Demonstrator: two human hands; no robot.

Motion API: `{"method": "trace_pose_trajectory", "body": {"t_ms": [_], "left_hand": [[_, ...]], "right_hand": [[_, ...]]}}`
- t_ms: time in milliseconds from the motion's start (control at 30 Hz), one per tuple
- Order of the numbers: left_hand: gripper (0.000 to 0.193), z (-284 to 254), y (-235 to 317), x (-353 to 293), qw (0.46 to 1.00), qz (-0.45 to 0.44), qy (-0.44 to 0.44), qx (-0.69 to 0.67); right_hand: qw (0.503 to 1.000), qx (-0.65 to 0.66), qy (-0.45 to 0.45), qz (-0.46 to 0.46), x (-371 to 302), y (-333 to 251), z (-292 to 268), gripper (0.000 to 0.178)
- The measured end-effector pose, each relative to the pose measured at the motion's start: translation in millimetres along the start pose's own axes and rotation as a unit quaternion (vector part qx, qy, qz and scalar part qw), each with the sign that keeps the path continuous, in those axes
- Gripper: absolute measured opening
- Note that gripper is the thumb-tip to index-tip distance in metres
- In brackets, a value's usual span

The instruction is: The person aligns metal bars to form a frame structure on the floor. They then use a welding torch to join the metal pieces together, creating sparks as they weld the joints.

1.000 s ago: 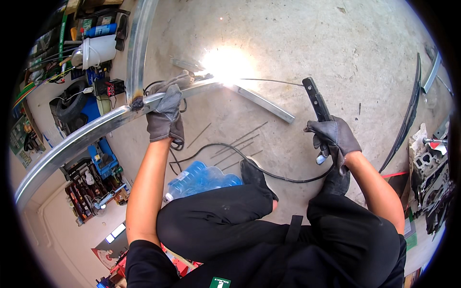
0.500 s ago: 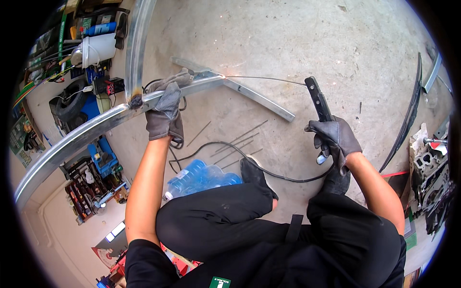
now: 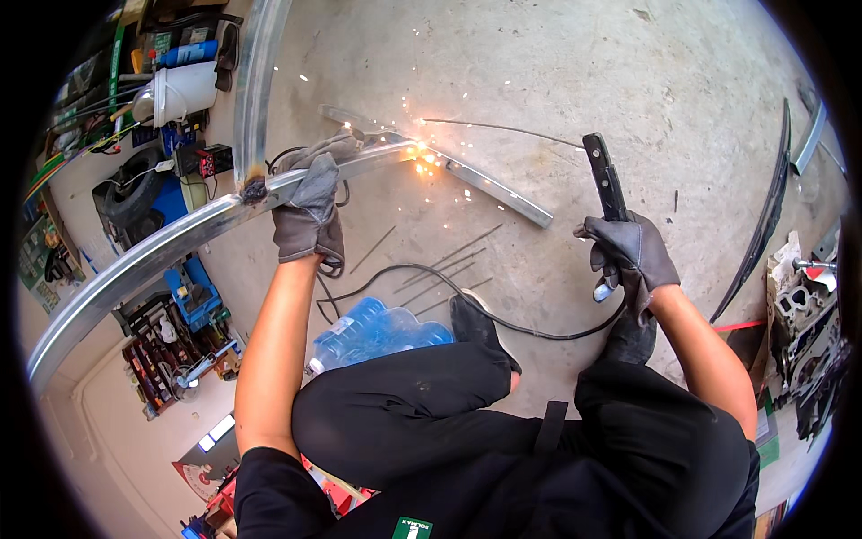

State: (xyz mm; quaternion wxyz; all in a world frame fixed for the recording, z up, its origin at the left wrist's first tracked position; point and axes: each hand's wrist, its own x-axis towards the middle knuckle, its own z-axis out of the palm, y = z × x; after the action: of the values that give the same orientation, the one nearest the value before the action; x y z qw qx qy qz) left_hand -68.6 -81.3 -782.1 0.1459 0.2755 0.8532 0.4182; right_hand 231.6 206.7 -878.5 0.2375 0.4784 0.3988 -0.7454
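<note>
My gloved left hand [image 3: 310, 211] is closed over a square metal tube [image 3: 368, 160], part of a welded frame [image 3: 135, 247]. A dark weld shows beside it at the joint with an upright tube [image 3: 256, 90]. Grey glove-like material [image 3: 319, 150] lies just behind the tube. Gloved too, my right hand [image 3: 633, 256] grips a black electrode holder [image 3: 603, 177]. A thin welding rod [image 3: 503, 128] runs left from its jaws, its tip a little above the tube's end. Bright sparks [image 3: 422, 153] fly there. A short tube [image 3: 498, 193] lies crosswise at that end.
Several loose rods [image 3: 449, 260] lie on the concrete floor [image 3: 539, 54]. A black cable [image 3: 404, 268] curves past my foot, beside blue plastic bottles [image 3: 377, 331]. Tools and a white bucket [image 3: 184, 94] stand left; metal parts [image 3: 799, 314] and a black strip [image 3: 763, 216] are right.
My right hand has shifted slightly right with the electrode holder. The rod tip has lifted away from the tube's end, and sparks have burst out there. My left hand stays put.
</note>
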Motion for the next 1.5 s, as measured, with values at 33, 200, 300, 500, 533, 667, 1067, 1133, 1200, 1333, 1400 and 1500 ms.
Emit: {"method": "trace_pose_trajectory", "body": {"t_ms": [33, 200, 300, 500, 533, 667, 1067, 1133, 1200, 1333, 1400, 1500], "left_hand": [[0.025, -0.9, 0.1, 1.8, 1.000, -0.001, -0.006, -0.002], [0.026, 1.8, 3.8, 0.1, 1.000, 0.006, -0.010, -0.012], [0.028, 0.2, 4.5, -0.1, 1.000, -0.006, -0.009, -0.007], [0.027, -4.7, 5.2, -0.6, 0.999, 0.024, -0.023, 0.036], [0.027, -3.3, 7.1, -0.3, 0.998, 0.024, -0.025, 0.044], [0.028, -2.3, 6.0, -0.7, 0.999, 0.018, -0.015, 0.045], [0.029, -3.0, 3.6, 0.1, 1.000, -0.023, -0.005, -0.004], [0.029, -2.5, 3.4, -2.3, 0.999, -0.036, 0.004, -0.026], [0.030, -0.8, 3.3, -2.9, 1.000, -0.015, 0.011, -0.021], [0.030, 4.4, 2.5, -2.4, 0.999, 0.012, 0.018, -0.024], [0.029, 4.7, 0.0, -0.4, 0.999, 0.006, 0.004, -0.036], [0.027, -27.8, -32.6, -0.7, 0.978, -0.084, -0.002, -0.190]], "right_hand": [[1.000, 0.006, 0.001, -0.004, -0.1, -3.1, 0.2, 0.028], [0.999, -0.043, -0.009, -0.001, 8.4, -6.0, 3.1, 0.027], [0.999, -0.048, -0.017, 0.002, 8.4, -14.5, 8.8, 0.027], [0.998, -0.052, -0.026, 0.005, 10.1, -20.9, 15.6, 0.026], [0.998, -0.064, -0.025, 0.003, 10.6, -20.3, 14.7, 0.028], [0.997, -0.066, -0.037, -0.013, 17.8, -12.0, 10.1, 0.031], [0.997, -0.067, -0.027, -0.004, 12.1, -8.0, 6.1, 0.029], [0.997, -0.068, -0.026, -0.003, 11.1, -6.7, 5.2, 0.029], [0.997, -0.073, -0.026, -0.002, 9.2, -6.6, 4.7, 0.029], [0.998, -0.065, -0.026, 0.000, 6.6, -3.9, 1.0, 0.030], [0.998, -0.065, -0.019, 0.003, 5.8, -2.7, -0.8, 0.030], [0.997, -0.078, -0.020, 0.001, 5.4, -2.7, -0.8, 0.030]]}}
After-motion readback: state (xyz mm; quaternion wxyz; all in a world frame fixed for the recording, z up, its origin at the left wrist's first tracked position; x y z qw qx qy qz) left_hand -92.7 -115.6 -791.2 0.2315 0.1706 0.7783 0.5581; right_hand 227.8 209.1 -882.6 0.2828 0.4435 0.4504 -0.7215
